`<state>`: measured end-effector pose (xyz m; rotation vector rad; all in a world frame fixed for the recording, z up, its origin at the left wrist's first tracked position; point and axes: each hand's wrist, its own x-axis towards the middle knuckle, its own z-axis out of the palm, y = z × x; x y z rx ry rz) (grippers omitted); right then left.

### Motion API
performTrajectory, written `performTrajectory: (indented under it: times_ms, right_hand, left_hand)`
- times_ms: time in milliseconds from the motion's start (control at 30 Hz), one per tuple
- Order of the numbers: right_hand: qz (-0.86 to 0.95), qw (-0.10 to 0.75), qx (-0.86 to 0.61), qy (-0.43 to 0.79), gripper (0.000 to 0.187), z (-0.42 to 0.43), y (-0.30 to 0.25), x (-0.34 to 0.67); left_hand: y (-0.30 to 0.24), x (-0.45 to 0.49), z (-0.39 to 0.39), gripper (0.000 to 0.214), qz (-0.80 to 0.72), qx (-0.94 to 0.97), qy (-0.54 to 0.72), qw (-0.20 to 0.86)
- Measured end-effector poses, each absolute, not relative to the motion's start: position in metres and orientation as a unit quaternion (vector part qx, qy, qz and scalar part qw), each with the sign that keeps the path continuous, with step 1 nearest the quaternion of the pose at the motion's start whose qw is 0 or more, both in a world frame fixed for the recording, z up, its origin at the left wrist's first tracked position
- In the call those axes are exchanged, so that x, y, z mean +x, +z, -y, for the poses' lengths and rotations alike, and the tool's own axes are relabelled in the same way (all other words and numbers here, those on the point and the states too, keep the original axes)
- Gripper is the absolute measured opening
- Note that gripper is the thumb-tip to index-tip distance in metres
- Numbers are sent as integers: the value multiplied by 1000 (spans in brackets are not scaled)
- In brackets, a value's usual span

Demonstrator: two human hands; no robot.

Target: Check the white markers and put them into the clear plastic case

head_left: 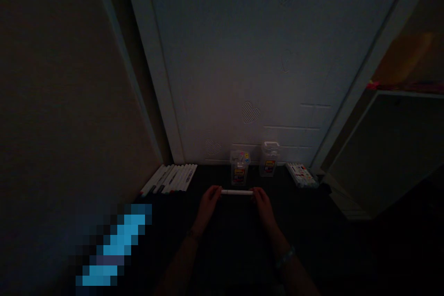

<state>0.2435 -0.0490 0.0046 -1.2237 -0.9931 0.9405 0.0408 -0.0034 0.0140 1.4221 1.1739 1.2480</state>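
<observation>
A white marker pen [237, 192] is held level between my two hands. My left hand [210, 199] is closed on its left end, and my right hand [261, 200] pinches the right end. Just beyond the pen stands a clear plastic container [239, 173] with several markers upright inside, coloured ends showing at the top. To its right is a second clear container [269, 162] with a handled lid. A row of white markers [173, 178] lies side by side at the left of the dark tabletop [239, 240].
At the right back lies a flat pack of markers [301, 175]. A white panel [249, 64] with embossed hearts rises behind the containers. A wall [69, 101] borders the left side. A pixelated bright blue patch [118, 240] covers the lower left. The scene is very dim.
</observation>
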Motion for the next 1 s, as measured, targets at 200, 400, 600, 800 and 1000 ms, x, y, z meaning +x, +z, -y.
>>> performTrajectory:
  times_ms: [200,400,600,800,1000]
  right_hand:
    - [429,613,-531,398,33,49,7,243]
    - [428,609,-529,407,32,48,6,243]
    - [425,614,-525,409,34,48,8,243]
    - [427,608,-533,406,35,50,10,243]
    - [429,610,-534,399,36,49,10,243]
  left_hand:
    - [19,41,7,41,-471,576,500,443]
    - [19,42,7,41,-470,576,504,440]
    - [16,41,6,40,-470,580,499,441]
    - [18,42,6,41,-475,574,500,442]
    - [19,42,7,40,-472,578,497,443]
